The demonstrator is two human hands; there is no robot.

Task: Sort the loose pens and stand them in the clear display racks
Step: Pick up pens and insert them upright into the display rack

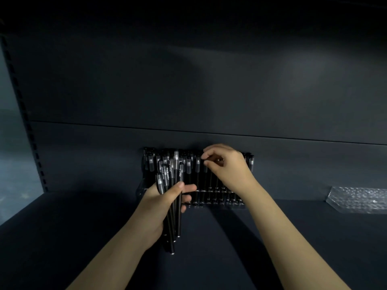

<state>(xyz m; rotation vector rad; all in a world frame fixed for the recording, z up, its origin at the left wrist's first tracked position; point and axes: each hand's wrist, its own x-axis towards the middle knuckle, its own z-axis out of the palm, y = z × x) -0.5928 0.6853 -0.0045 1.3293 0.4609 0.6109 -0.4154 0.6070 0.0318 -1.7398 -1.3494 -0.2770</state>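
Racking step in hand. Left hand (165, 203): grip curled round a bundle of black pens (168, 173). Right hand (229, 167): grip pinching the top of a racked pen (205, 174) in the clear display rack (215, 198) at the shelf's (272, 237) back edge. Next, likely: seat it upright, then draw another from the bundle.

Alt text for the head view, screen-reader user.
A left hand grips a bundle of black pens while the right hand pinches the top of a pen standing in a clear rack of pens on a dark shelf. A second clear rack sits far right.
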